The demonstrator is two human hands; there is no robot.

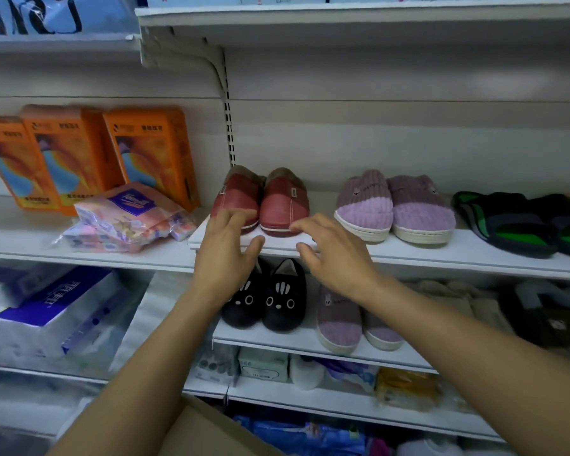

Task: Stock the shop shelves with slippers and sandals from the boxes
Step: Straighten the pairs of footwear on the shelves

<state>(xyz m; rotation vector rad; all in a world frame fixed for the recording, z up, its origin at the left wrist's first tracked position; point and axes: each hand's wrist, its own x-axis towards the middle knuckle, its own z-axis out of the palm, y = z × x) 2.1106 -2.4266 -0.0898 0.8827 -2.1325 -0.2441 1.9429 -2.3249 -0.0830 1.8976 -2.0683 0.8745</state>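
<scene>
Slippers of red colour (260, 202) stood as a pair on the middle shelf (441, 255), toes to the front edge, beside a purple pair (395, 205). The left hand (226, 248) and the right hand (334, 251) were both spread, holding nothing, fingertips at the toes of the red pair.
</scene>
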